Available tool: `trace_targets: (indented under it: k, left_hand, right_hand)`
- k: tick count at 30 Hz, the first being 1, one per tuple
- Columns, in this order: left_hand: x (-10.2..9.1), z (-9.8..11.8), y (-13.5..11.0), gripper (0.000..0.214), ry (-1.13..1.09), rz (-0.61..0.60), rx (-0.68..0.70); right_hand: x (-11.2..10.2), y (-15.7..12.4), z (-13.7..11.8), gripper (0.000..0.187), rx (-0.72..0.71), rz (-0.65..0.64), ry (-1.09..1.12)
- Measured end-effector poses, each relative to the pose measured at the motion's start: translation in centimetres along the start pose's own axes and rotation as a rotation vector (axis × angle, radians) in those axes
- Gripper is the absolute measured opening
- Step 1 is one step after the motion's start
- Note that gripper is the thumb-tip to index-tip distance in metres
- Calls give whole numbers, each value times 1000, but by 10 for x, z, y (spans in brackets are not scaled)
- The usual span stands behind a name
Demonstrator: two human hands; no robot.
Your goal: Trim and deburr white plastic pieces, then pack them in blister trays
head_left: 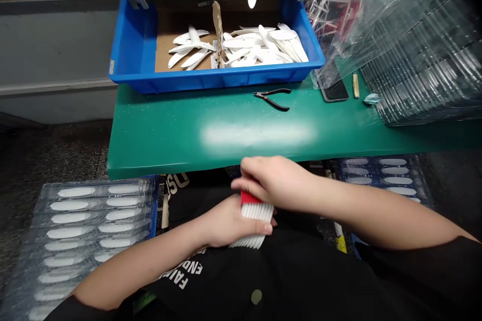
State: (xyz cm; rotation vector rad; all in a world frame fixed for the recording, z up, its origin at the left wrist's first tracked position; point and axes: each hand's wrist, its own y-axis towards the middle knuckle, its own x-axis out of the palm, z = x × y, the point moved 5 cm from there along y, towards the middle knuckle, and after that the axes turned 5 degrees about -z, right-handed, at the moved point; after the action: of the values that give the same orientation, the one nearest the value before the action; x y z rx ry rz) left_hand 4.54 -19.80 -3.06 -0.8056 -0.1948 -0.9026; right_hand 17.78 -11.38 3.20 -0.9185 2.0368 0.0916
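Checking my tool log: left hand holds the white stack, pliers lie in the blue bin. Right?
No: the pliers lie on the green table, in front of the blue bin, as the head view shows. The left hand does hold the white stack.

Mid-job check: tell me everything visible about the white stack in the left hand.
The white stack is many slim, plastic-looking pieces packed side by side, their edges showing as ridges. It tilts slightly, in front of the black clothing. The left hand wraps its middle, thumb across the front. A red piece, under the curled right hand, meets its upper end. Its back is hidden.
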Motion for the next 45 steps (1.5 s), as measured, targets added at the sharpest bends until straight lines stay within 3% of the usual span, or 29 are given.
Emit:
trace_targets:
  k: [2,4,6,8,11,14,17,20,23,25,27,29,31,34,36,38,40,43,45]
  left_hand:
    - [2,1,0,42,34,-17,-29]
    - [4,2,0,40,87,-28,-31]
    - [3,4,0,35,127,-5,-1]
    - [1,6,1,34,96,25,15]
    - [1,4,1,39,89,18,-19]
    - [1,4,2,39,142,21,-7]
    - [-1,4,3,38,136,56,13]
    - [-1,3,3,40,132,39,-27]
    - [-2,5,2,42,156,19,-40]
    - [-3,6,2,42,145,15,-24]
    - [-4,6,4,43,99,13,-14]
    - [-3,6,5,44,100,6,-33]
    - [-3,6,7,43,130,5,-47]
    - [-3,7,9,39,157,-5,-20]
    - [-4,6,9,40,100,0,-7]
    - [-4,4,9,42,75,1,-22]
    - [-3,2,9,42,101,-3,-26]
    - [-3,4,10,39,129,18,8]
    - [-3,6,10,41,93,27,14]
  right_hand:
    - [-6,3,2,29,84,97,-108]
    - [-11,4,-1,30,67,163,-49]
    - [-6,6,-9,33,-46,70,20]
    - [2,9,-14,34,-107,-12,-88]
    - [-1,12,-5,28,11,79,-210]
    - [-10,5,-1,31,38,187,22]
    - [-4,-1,-6,34,-54,83,102]
    - [-1,-1,8,32,85,153,-21]
    - [-5,-7,26,33,192,301,133]
    - [2,-10,28,35,129,194,260]
    - [7,-12,30,35,127,130,188]
    - [5,-15,37,33,212,220,86]
    - [1,-18,41,34,255,309,142]
    - [5,-17,33,35,122,216,272]
    - [9,-15,29,33,74,141,168]
    - [5,-14,33,32,169,229,60]
    - [1,-15,34,32,195,313,110]
    - [6,-12,20,34,20,163,210]
    - [7,-10,15,35,10,125,93]
